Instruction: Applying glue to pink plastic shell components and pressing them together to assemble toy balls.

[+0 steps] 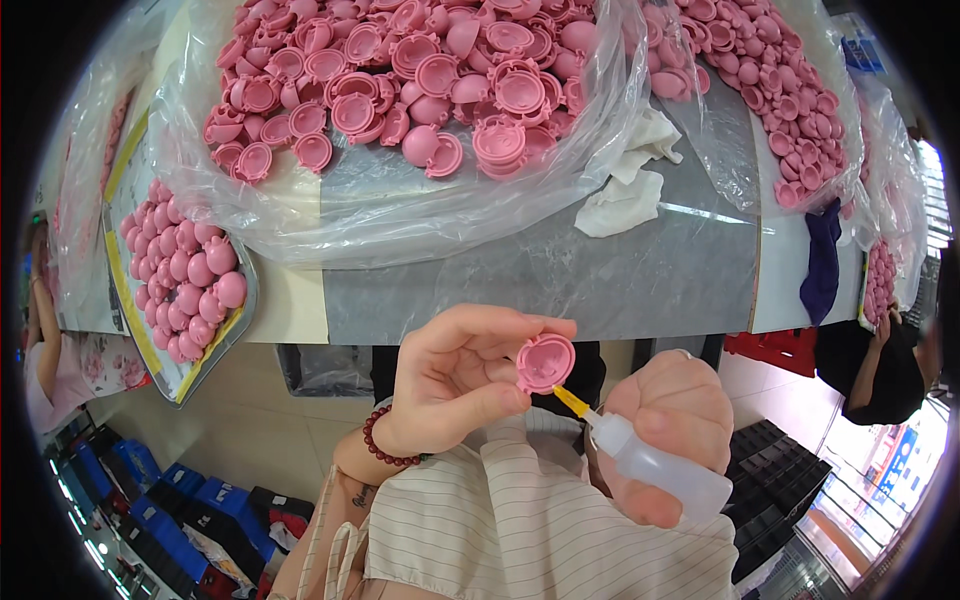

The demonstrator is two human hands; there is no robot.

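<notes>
Between the thumb and fingers of my left hand (455, 375) is a pink plastic half-shell (546, 362), its hollow side facing me. My right hand (672, 425) is wrapped round a translucent white squeeze bottle (665, 470), which lies tilted across the palm. The bottle's yellow nozzle (571, 401) points up and left, its tip at the lower rim of the half-shell. Whether any liquid is coming out is too small to tell. Both hands are in front of the table's near edge, above my lap.
A clear plastic bag (440, 235) spread on the grey tabletop (540, 295) holds many loose pink shells. At left stands a tray (180, 392) of closed pink balls (185, 270). White tissues (620, 205) and a dark purple cloth (822, 262) lie to the right. Other people sit at both sides.
</notes>
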